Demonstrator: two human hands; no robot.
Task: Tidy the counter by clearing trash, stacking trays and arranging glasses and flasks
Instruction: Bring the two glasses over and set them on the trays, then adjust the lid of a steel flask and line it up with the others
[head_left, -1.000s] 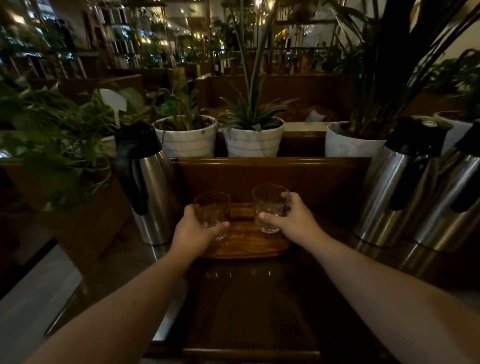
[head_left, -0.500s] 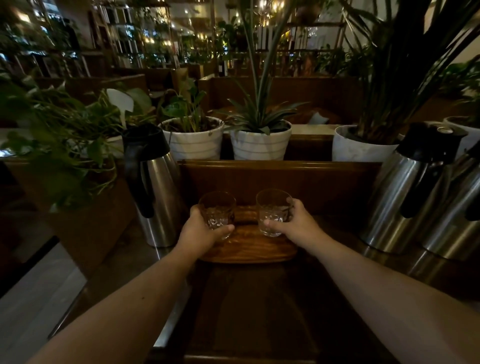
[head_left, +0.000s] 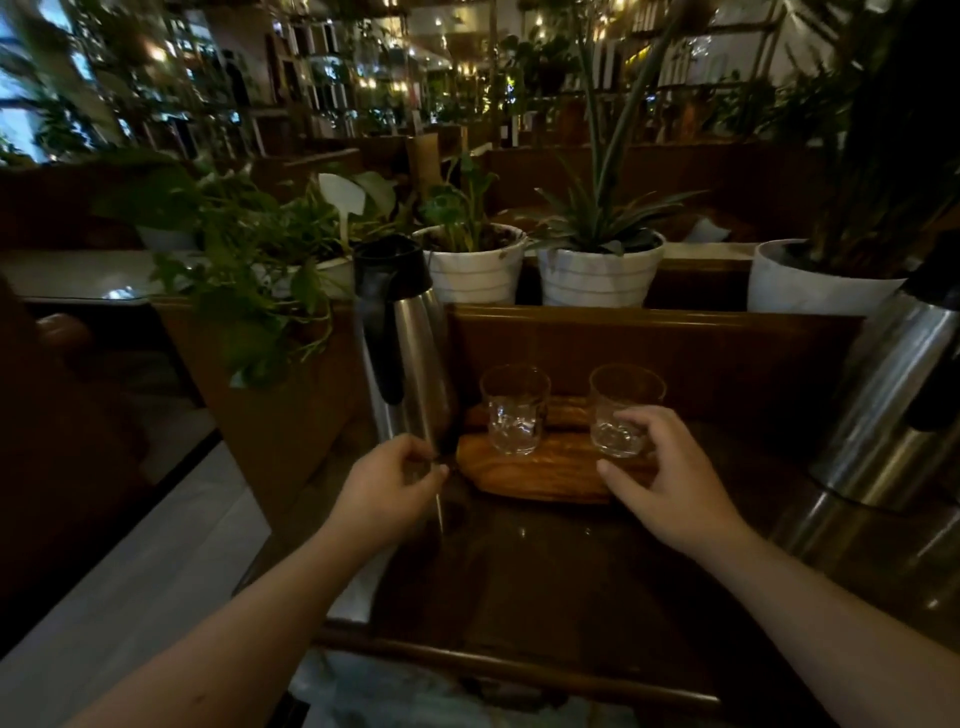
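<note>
Two clear glasses stand upright on a wooden tray (head_left: 540, 475): the left glass (head_left: 515, 410) and the right glass (head_left: 623, 410). My left hand (head_left: 389, 488) is off the left glass, its fingers curled against the base of a steel flask (head_left: 410, 364) with a black handle, left of the tray. Whether it grips the flask is unclear. My right hand (head_left: 665, 478) is spread, with its fingertips just in front of the right glass and its thumb over the tray's edge. Another steel flask (head_left: 893, 405) stands at the right.
A raised wooden ledge (head_left: 649, 338) runs close behind the tray. Several white plant pots (head_left: 472, 270) sit on it, and leaves (head_left: 249, 291) hang over at the left. The dark glossy counter (head_left: 545, 571) lies in front of the tray; its left edge drops to the floor.
Both hands have let go of the glasses, which now stand on the tray. My left hand moved left to the flask's base. My right hand drew back a little and opened.
</note>
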